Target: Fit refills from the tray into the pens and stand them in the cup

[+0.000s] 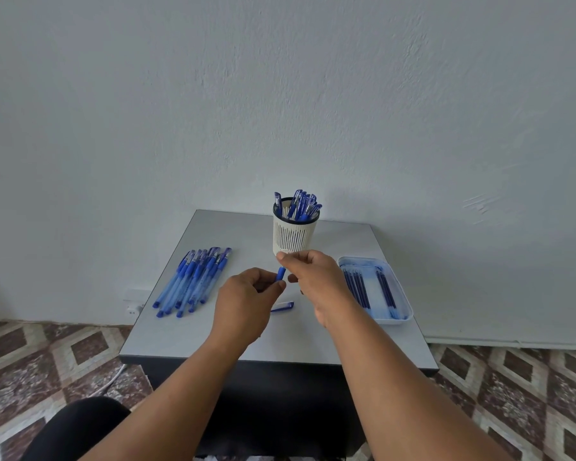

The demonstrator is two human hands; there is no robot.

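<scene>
With a bunch of pens standing in the cup (295, 232), you pinch one pen (281, 273) between left hand (246, 302) and right hand (316, 277), while a row (193, 277) waits left and refills (368, 287) remain in the tray (404, 294).

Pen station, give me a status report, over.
Left hand and right hand both pinch one pen. Cup part full; refills remain in tray. Loose cap lies below.

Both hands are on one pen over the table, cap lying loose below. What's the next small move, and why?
Probably pick up the cap. The left hand and right hand hold the pen by its grip end, and the cap lies on the table just beneath them.
</scene>
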